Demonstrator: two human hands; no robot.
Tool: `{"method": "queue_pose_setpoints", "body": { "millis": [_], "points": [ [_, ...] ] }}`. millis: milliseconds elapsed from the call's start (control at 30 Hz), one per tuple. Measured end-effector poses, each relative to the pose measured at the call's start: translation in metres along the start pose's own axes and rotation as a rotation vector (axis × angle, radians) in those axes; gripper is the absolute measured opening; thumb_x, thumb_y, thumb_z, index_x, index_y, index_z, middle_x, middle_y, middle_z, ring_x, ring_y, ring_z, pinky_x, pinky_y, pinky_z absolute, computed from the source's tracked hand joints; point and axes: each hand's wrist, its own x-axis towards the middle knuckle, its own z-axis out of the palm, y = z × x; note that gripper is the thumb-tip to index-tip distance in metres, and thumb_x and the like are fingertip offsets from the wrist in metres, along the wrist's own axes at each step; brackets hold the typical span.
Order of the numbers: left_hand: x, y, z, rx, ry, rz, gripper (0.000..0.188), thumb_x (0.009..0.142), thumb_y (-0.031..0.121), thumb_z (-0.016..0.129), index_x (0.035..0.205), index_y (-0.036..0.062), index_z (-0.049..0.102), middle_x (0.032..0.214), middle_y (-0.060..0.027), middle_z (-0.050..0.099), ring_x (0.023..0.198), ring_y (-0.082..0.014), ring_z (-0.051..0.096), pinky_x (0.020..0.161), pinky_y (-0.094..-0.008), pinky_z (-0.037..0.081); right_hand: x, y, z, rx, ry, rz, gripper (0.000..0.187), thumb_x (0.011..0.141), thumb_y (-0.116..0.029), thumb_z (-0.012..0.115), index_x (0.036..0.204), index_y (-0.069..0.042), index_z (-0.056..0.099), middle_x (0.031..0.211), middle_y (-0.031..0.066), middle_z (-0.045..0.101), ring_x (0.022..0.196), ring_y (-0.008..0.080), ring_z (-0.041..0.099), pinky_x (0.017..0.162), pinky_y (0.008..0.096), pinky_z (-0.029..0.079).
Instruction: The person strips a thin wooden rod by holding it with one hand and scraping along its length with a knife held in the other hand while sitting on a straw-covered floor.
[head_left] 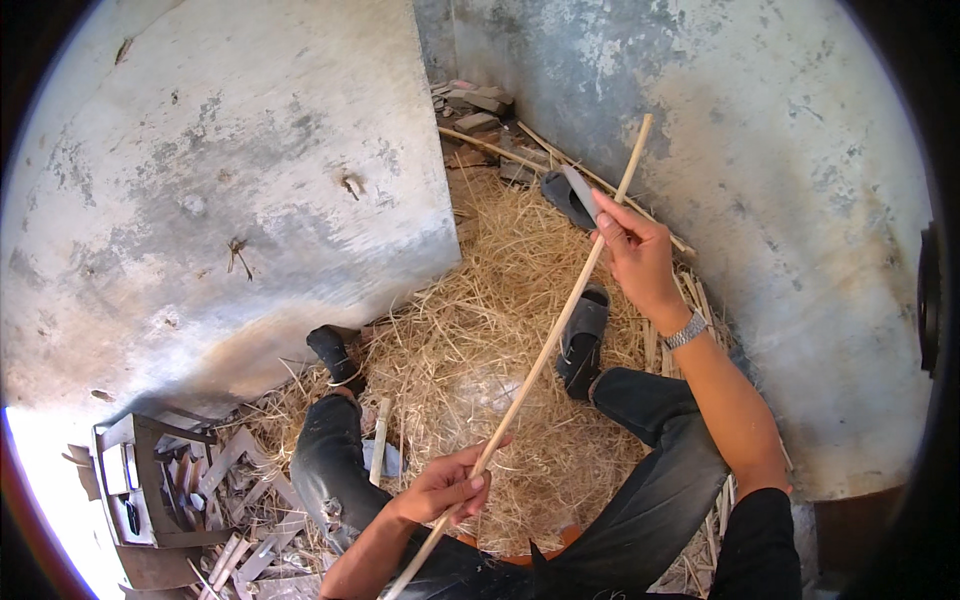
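Observation:
A long, pale wooden stick [552, 340] runs slantwise from the lower middle up to the right. Around its lower part my left hand [450, 488] is closed, thumb on top. Higher up, my right hand [638, 255], with a metal-banded watch on the wrist, grips a knife [581, 192]. The grey blade points up and left, beside the stick near its upper end. Fingers hide the knife's handle. Thin straw-coloured shavings [470, 310] cover the floor beneath the stick.
Worn plaster walls stand left [200, 240] and right [800, 250]. My shod feet rest on the shavings, with a loose dark slipper [568, 200] beyond. Wood scraps [225, 465] and a small wooden frame [140, 480] lie lower left. Broken bricks [478, 105] fill the far corner.

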Motion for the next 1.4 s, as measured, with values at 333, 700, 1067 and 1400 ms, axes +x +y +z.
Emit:
{"method": "queue_pose_setpoints", "body": {
  "millis": [333,700,1067,1400],
  "points": [
    [-0.001,0.001,0.002,-0.222,0.056,0.043,0.054,0.109,0.007,0.041,0.16,0.002,0.024,0.057,0.0063,0.029,0.044,-0.0032,0.028,0.044,-0.0217,0.024,-0.017,0.008,0.008,-0.436,-0.062,-0.255,0.035,0.096,-0.006,0.064,0.131,-0.011,0.069,0.071,0.0093,0.066,0.052,0.009,0.053,0.05,0.0285,0.042],
    [-0.004,0.009,-0.001,-0.25,0.146,0.098,0.055,0.107,0.011,0.046,0.159,0.0028,0.028,0.056,0.0056,0.028,0.04,-0.0035,0.025,0.04,-0.022,0.022,-0.031,0.004,0.042,-0.326,-0.149,-0.37,0.04,0.093,0.0,0.065,0.131,-0.01,0.069,0.06,0.01,0.058,0.048,0.0077,0.049,0.045,0.0288,0.039],
    [-0.004,0.017,-0.001,-0.269,0.153,0.175,0.055,0.108,0.011,0.045,0.159,0.0065,0.028,0.057,0.0062,0.029,0.041,-0.0025,0.026,0.04,-0.0206,0.021,-0.055,-0.021,0.062,-0.206,-0.251,-0.489,0.044,0.089,0.0,0.065,0.132,-0.009,0.068,0.076,0.0102,0.071,0.048,0.0098,0.052,0.045,0.0292,0.041],
    [0.002,0.017,-0.003,-0.269,0.13,0.206,0.056,0.108,0.01,0.045,0.16,0.0103,0.027,0.058,0.0064,0.03,0.042,-0.0034,0.025,0.041,-0.0201,0.024,-0.097,-0.046,0.082,-0.266,-0.472,-0.6,0.056,0.085,0.006,0.055,0.139,-0.008,0.062,0.065,0.0108,0.06,0.051,0.0149,0.055,0.047,0.0339,0.044]
  ]
}}
